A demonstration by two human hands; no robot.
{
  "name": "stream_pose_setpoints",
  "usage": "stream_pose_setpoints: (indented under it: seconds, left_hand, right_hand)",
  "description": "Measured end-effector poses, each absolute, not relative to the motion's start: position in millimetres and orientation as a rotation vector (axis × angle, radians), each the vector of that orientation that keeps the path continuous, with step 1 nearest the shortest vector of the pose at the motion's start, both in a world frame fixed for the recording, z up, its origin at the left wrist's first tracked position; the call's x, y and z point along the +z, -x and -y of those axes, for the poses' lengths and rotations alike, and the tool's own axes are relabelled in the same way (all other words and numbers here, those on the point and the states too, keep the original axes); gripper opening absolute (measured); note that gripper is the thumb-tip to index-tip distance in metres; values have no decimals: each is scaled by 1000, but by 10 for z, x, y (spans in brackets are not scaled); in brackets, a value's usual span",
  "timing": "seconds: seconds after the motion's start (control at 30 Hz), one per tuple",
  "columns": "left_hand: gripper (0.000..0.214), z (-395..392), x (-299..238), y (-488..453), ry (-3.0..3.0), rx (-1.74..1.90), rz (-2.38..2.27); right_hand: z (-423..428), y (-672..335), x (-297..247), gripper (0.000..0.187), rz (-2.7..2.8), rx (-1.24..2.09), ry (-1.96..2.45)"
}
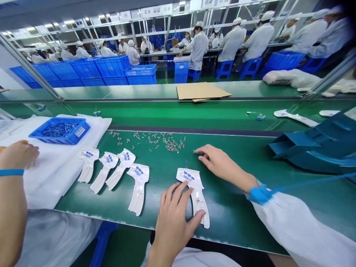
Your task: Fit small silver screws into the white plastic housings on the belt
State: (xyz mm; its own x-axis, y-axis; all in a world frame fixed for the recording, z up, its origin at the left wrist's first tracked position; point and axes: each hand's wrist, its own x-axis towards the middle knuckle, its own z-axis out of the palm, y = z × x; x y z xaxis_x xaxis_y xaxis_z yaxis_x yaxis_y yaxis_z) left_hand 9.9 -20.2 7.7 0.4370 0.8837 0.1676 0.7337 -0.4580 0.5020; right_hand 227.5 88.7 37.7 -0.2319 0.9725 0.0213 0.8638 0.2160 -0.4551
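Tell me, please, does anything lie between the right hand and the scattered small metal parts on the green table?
Nothing visible does. The right hand reaches the edge of the small metal parts over bare green table. The white plastic piece under the left hand lies nearer the person, off that path.

No writing can be read. The white label on the blue tray bears print too small to make out, and the overhead signs are blurred.
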Motion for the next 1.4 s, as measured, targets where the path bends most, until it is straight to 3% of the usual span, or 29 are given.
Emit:
stream_pose_setpoints:
  seconds: [0.17,0.4,0.67,0.8,1.0,1.2,1.4]
  left_hand:
    - [45,194,53,-84,-2347,587,-1390]
    - [46,201,67,-90,-2349,591,-1386]
    - [45,211,80,-104,-2362,620,-1377]
    - [44,221,82,-101,-2361,674,-1379]
    - [22,263,190,-158,-2190,1044,-1364]
    - [17,257,243,-285,-2201,1227,-1334]
    - [11,241,224,-223,-2219,1155,-1365]
  right_hand:
    - [-1247,-2342,144,17,2188,411,1779]
    - [-1094,-2437,228,18,2167,485,1796]
    - [-541,-2479,336,19,1922,1102,1659]
    - [-255,-2475,344,21,1893,1127,1674]
    - [46,-2161,400,31,1385,1529,1409]
    - [136,-1881,412,38,1079,1645,1327]
    - [142,-1972,376,27,1240,1625,1363]
